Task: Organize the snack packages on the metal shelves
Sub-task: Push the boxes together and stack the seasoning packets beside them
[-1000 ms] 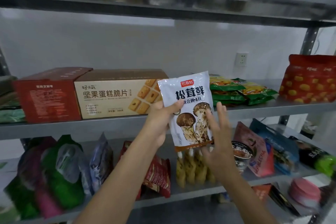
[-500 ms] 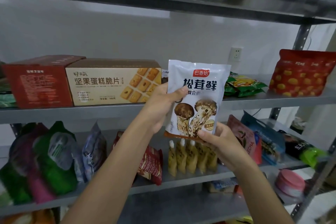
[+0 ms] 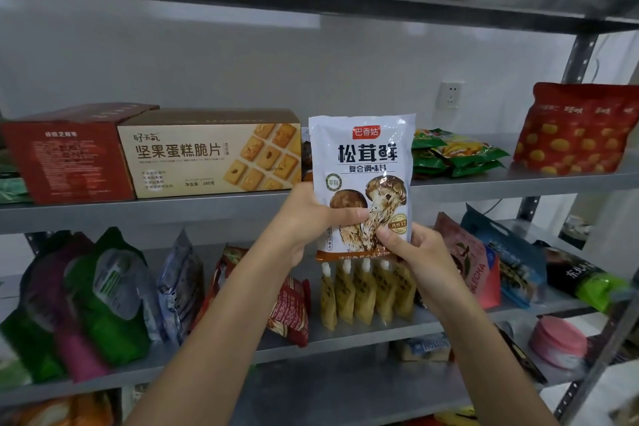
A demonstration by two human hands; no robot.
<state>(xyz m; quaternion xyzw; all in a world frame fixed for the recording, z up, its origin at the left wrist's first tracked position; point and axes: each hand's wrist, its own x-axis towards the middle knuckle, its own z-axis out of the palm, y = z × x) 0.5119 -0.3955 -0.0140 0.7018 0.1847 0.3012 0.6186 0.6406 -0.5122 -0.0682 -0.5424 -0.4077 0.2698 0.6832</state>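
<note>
A white pouch printed with mushrooms [image 3: 363, 162] is held upright in front of the middle metal shelf [image 3: 207, 209], between the beige biscuit box [image 3: 211, 154] and the green packets [image 3: 453, 152]. My left hand [image 3: 311, 221] grips its lower left side, thumb across the front. Its lower right corner is pinched by my right hand [image 3: 418, 252]. Both hands hold the pouch in the air, its bottom edge below the shelf's front lip.
A red box [image 3: 69, 156] stands left of the beige one; a red bag with yellow dots [image 3: 577, 130] sits far right. The lower shelf [image 3: 345, 339] holds green and purple bags [image 3: 79, 301], yellow spout pouches [image 3: 366, 294], a red packet [image 3: 290, 308] and more bags [image 3: 484, 266].
The pouch has risen and turned upright, facing me squarely. My right hand went from flat against its front to pinching its lower right corner; my left hand slid lower on the left side.
</note>
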